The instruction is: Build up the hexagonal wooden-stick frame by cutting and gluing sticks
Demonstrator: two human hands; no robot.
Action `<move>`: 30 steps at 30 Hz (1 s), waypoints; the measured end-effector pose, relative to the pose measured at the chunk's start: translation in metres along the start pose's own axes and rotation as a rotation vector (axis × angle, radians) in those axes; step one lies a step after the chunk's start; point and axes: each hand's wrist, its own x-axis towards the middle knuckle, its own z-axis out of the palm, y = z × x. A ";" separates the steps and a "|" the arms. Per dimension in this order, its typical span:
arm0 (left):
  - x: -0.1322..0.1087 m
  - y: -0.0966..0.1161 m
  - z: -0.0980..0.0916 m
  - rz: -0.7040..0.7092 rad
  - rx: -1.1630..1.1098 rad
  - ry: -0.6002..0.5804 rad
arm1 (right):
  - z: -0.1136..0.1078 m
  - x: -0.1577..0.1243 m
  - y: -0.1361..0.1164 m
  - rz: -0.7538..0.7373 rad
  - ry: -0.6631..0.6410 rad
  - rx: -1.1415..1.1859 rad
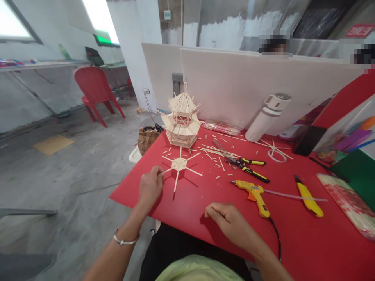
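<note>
My left hand [150, 186] pinches the tip of one spoke of a flat star-shaped stick frame [180, 164] that lies on the red table [190, 203]. Behind the frame stands a small pagoda model [182, 123] built of thin wooden sticks. My right hand [227, 222] rests on the table near the front edge, fingers curled under, with nothing visible in it. A yellow glue gun [255, 194] lies just right of that hand, its black cord trailing toward me.
Yellow-handled cutters [249, 168], a yellow utility knife [308, 197], loose sticks [215, 151], a white bottle [268, 117] and a tape ring [277, 155] lie on the table. White partition boards stand behind. A red chair [95, 93] stands on the concrete floor at left.
</note>
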 end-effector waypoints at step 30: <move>-0.048 0.070 0.007 -0.272 -1.004 -0.344 | -0.006 0.027 -0.013 -0.098 0.267 0.039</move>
